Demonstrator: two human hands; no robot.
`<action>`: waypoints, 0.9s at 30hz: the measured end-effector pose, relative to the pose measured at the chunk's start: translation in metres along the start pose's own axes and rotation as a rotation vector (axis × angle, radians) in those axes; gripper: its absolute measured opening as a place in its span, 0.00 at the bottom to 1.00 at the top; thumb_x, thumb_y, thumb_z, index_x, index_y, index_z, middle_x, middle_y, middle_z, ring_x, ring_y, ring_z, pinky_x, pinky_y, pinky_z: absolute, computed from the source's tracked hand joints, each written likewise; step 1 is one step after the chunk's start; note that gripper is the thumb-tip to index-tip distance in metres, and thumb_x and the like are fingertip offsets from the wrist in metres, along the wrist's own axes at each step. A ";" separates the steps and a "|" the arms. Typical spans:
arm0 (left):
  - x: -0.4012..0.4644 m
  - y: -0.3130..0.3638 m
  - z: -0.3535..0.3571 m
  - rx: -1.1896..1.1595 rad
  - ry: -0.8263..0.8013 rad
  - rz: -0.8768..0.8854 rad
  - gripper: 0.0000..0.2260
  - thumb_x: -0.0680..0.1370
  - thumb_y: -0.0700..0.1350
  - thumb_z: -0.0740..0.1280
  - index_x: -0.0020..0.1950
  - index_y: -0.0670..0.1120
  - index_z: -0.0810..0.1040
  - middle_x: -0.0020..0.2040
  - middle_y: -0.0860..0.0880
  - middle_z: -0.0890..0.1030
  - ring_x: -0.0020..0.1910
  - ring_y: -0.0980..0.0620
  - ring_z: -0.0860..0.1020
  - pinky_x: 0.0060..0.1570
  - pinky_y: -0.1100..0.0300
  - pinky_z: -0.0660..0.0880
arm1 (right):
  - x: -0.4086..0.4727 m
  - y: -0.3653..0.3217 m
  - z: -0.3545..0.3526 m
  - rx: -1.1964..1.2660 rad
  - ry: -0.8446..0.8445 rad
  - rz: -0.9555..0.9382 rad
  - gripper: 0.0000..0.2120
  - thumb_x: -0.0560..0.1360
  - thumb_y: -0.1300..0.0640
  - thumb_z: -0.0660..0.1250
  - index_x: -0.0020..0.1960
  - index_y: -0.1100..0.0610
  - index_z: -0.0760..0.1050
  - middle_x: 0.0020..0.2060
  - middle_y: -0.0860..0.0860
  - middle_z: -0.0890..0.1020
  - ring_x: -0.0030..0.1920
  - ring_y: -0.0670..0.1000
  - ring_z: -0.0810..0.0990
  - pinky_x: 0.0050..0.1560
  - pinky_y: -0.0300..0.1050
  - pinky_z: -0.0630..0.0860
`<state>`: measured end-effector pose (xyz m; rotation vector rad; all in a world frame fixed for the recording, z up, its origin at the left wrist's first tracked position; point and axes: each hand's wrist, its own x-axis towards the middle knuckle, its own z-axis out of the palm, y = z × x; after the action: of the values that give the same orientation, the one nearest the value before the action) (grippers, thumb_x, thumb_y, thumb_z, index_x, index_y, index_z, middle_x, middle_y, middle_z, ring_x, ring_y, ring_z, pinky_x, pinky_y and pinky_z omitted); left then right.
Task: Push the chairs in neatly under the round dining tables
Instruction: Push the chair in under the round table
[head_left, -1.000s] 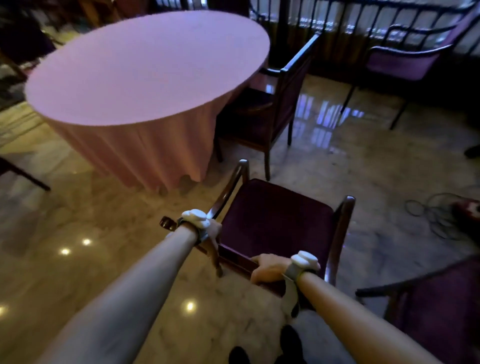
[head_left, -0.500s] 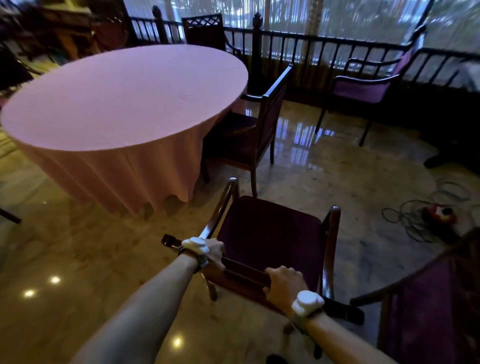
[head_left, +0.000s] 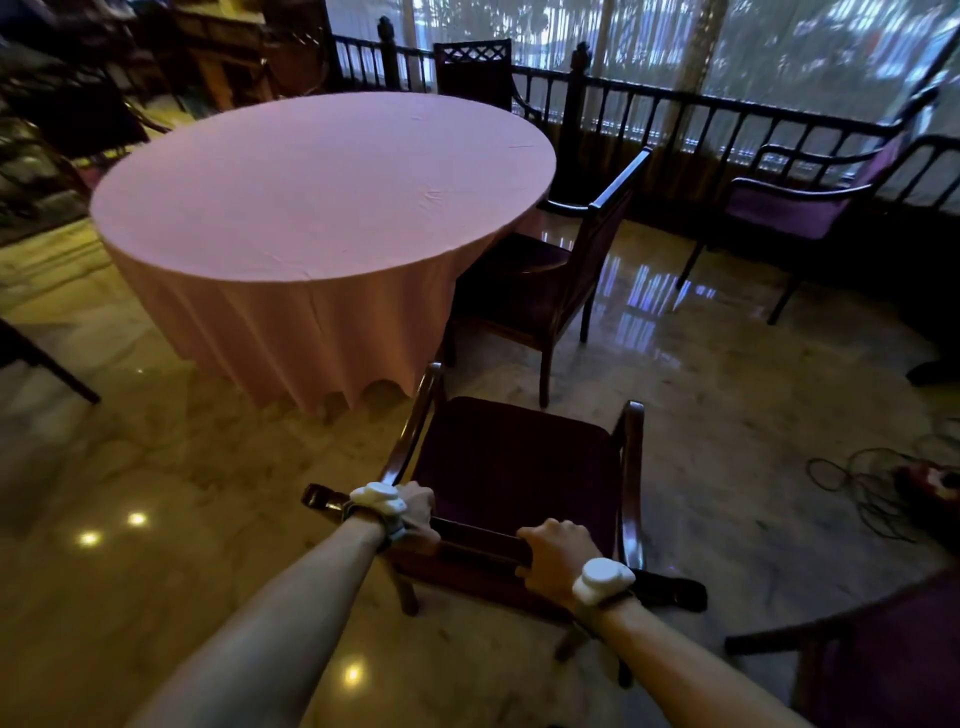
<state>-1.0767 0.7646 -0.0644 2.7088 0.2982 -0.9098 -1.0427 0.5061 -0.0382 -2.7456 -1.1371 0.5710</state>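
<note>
Two hands are holding the top rail of a dark wooden armchair (head_left: 511, 467) at the lower middle of the frame. The left hand (head_left: 415, 512) is curled around the rail near its left end, and the right hand (head_left: 558, 558) is curled around it near the right end. Each wrist is wearing a white band.

The armchair is standing on the shiny floor (head_left: 156, 493), near the round surface with the pink cloth (head_left: 317, 192) in the upper left, but not under it yet. Its front left corner is pointing at the hem of the cloth.

To do this step well, I think both hands should be pushing evenly, so the chair is going straight and not turning. It should be aimed a bit left, toward the middle of the surface. Another armchair (head_left: 550, 280) is already sitting at the right edge, so leave a gap beside it. Going slowly should keep the cloth from bunching up.
</note>
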 end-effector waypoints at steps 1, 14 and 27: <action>0.001 -0.009 0.002 -0.029 -0.005 -0.020 0.11 0.59 0.52 0.61 0.32 0.46 0.75 0.33 0.50 0.74 0.33 0.48 0.74 0.34 0.50 0.76 | 0.007 -0.004 -0.001 -0.013 -0.006 -0.024 0.12 0.76 0.48 0.67 0.58 0.50 0.79 0.50 0.50 0.84 0.51 0.53 0.83 0.52 0.46 0.77; -0.018 -0.115 -0.021 -0.199 0.028 -0.173 0.18 0.67 0.55 0.70 0.51 0.45 0.82 0.41 0.50 0.80 0.41 0.50 0.80 0.42 0.55 0.79 | 0.123 -0.069 -0.024 -0.087 -0.067 -0.258 0.13 0.74 0.48 0.68 0.57 0.49 0.80 0.49 0.50 0.84 0.50 0.54 0.83 0.51 0.50 0.79; 0.027 -0.245 -0.099 -0.207 0.094 -0.268 0.22 0.70 0.55 0.73 0.60 0.45 0.80 0.52 0.46 0.82 0.51 0.47 0.81 0.46 0.54 0.77 | 0.279 -0.151 -0.047 -0.132 -0.042 -0.329 0.12 0.73 0.48 0.69 0.55 0.48 0.80 0.47 0.50 0.83 0.48 0.54 0.83 0.47 0.49 0.79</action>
<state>-1.0681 1.0295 -0.0508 2.5609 0.7471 -0.7697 -0.9433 0.8112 -0.0405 -2.5743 -1.6464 0.5274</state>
